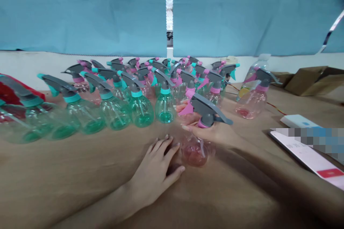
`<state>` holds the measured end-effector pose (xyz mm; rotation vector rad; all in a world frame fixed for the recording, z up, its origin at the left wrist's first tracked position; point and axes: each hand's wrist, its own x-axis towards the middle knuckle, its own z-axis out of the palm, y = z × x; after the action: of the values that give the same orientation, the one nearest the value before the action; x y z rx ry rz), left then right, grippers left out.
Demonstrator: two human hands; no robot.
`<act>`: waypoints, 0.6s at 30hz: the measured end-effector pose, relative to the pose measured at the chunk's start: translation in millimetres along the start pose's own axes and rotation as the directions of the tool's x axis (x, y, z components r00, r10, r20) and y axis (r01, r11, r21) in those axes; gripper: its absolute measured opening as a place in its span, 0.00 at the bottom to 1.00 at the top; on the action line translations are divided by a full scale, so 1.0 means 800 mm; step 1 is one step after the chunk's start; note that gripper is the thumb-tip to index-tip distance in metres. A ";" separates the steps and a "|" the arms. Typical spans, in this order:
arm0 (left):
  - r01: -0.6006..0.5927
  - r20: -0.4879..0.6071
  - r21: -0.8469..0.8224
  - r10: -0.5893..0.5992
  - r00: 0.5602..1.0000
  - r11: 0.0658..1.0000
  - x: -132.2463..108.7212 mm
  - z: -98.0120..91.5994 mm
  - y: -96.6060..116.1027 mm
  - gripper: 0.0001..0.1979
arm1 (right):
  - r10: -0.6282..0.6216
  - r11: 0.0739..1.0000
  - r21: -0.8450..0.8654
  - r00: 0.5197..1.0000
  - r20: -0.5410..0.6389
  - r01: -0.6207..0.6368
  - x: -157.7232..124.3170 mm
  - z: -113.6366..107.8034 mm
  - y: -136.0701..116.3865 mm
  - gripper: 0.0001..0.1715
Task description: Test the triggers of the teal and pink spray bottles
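My right hand point(212, 130) is wrapped round the neck of a pink spray bottle point(195, 154) with a grey and pink trigger head, which looks upright and slightly blurred. Low over the brown table point(102, 182), my left hand point(157, 171) has its fingers spread and holds nothing; its fingertips are just left of the pink bottle's base. Green spray bottles with teal collars, such as one green bottle point(142, 112) and another green bottle point(165, 109), stand in a front row beyond my hands.
Several more pink and green bottles fill the rows behind. At the right are a separate pink bottle point(254, 102), a clear bottle point(263, 61), a cardboard box point(309, 80), a white device point(298, 121) and a phone point(292, 146). Red material point(8, 94) lies far left.
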<state>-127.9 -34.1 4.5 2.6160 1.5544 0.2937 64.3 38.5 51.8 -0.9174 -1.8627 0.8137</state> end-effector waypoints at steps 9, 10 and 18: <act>-0.007 -0.003 0.010 0.007 1.000 1.000 -0.002 0.000 0.001 0.26 | -0.027 1.000 0.004 0.998 -0.052 0.028 0.001 0.004 0.008 0.09; -0.007 -0.003 0.012 0.007 1.000 1.000 -0.002 0.000 0.001 0.26 | -0.027 1.000 0.008 0.999 -0.045 0.028 0.001 0.004 0.007 0.08; -0.015 -0.030 0.004 0.015 0.999 1.000 -0.002 0.003 -0.001 0.25 | -0.031 1.000 0.002 0.999 0.008 0.031 0.002 0.004 0.007 0.05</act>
<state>-128.7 -34.9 2.1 2.6390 1.5470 0.3323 62.4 42.7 46.4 -0.8835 -1.8778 0.8012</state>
